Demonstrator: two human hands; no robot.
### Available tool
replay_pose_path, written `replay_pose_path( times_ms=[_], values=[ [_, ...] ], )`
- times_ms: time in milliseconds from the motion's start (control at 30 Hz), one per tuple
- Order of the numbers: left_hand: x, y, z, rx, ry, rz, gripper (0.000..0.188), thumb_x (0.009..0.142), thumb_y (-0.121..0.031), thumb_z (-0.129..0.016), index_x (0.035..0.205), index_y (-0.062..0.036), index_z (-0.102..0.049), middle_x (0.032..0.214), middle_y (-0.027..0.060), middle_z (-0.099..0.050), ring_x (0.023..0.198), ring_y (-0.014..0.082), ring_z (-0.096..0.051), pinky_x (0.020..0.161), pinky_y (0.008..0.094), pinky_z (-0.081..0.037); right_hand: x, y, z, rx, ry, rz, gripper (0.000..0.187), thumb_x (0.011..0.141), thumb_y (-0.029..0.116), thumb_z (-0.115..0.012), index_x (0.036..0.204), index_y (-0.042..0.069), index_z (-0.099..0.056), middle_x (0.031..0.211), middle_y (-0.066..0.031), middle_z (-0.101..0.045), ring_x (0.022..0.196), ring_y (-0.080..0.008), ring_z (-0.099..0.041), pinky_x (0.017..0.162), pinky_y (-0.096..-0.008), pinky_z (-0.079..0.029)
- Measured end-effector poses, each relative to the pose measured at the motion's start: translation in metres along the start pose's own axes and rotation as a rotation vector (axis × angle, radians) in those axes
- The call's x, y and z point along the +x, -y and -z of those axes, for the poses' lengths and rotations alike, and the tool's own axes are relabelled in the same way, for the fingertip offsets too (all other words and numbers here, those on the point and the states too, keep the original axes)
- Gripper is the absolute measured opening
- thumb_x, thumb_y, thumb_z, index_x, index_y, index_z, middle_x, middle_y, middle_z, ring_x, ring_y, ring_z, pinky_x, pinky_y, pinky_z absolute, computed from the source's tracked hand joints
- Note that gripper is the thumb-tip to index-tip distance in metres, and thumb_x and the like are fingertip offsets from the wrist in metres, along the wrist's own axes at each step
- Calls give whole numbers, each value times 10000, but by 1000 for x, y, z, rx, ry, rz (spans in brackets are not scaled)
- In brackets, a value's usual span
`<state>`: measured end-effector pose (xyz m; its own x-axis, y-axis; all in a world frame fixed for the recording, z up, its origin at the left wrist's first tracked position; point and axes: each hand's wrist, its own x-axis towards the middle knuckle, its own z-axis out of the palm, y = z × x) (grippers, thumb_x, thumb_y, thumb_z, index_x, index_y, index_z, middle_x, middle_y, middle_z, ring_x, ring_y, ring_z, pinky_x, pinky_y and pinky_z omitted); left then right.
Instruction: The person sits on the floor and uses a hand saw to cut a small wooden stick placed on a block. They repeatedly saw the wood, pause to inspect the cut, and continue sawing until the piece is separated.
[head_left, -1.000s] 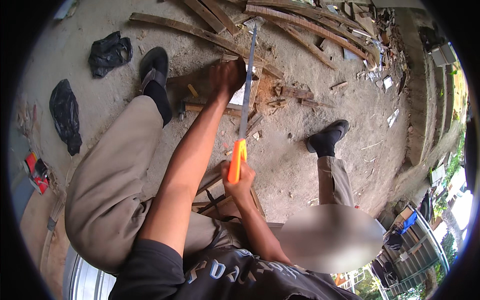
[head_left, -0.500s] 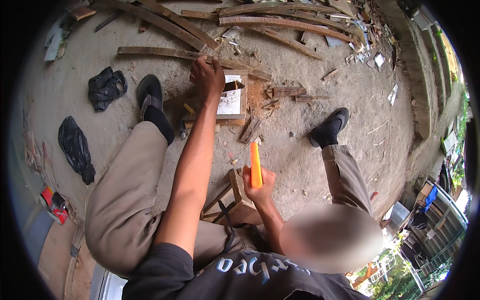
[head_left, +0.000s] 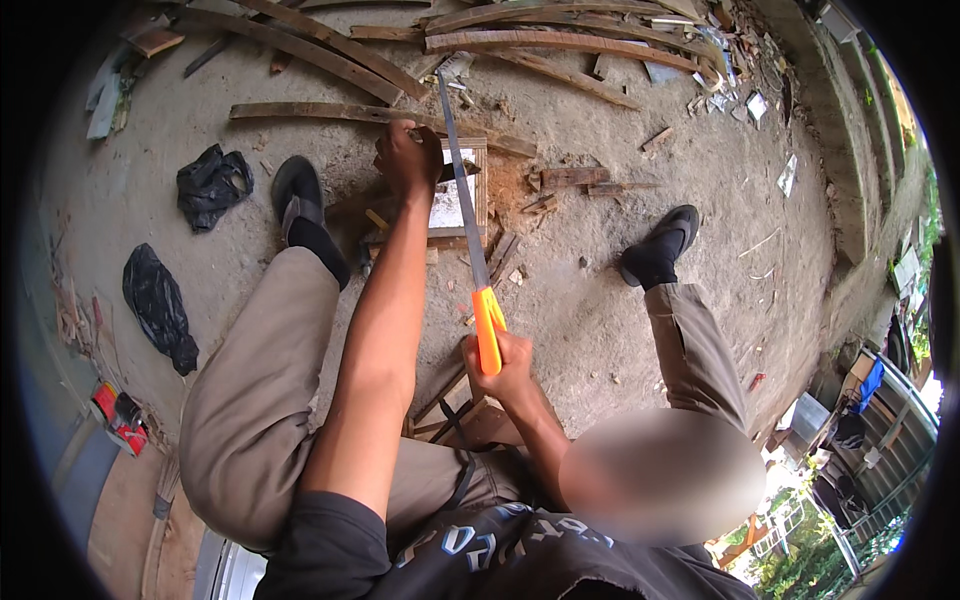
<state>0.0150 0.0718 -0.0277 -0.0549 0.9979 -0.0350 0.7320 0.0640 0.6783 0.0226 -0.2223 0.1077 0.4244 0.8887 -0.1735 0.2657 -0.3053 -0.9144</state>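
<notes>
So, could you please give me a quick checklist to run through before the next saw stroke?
1. Right hand gripping the saw's orange handle: ok.
2. Left hand pressing down on the wooden piece: ok.
3. Blade resting on the piece: ok, it crosses over it.
4. Left fingers away from the blade: not ok, the hand sits right beside it.
5. Left shoe bracing the work: cannot tell, it stands beside the piece but contact is hidden.
6. Cut following a marked line: cannot tell, too small to see.
</notes>
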Motion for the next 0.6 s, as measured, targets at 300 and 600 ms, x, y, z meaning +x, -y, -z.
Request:
replay_pose_path(
  times_ms=[300, 600],
  values=[
    [0, 8, -8, 53, -136, -133, 243, 840, -201, -619, 1044, -75, -578, 1048, 162, -644, 1041, 364, -588, 872, 527, -430, -7, 11, -1, -29, -36, -8, 77, 694, 21, -693, 738, 47, -635, 659, -100, -638, 594, -266, -664, 585, -338, -530],
    [-4, 7, -4, 70, -183, -105, 216, 873, -167, -548, 1070, -79, -551, 1048, 173, -617, 1046, 370, -566, 869, 539, -419, -55, -5, 5, -66, 62, 22, 108, 665, 48, -713, 750, 65, -648, 652, -97, -626, 579, -277, -651, 594, -351, -538]
  ],
)
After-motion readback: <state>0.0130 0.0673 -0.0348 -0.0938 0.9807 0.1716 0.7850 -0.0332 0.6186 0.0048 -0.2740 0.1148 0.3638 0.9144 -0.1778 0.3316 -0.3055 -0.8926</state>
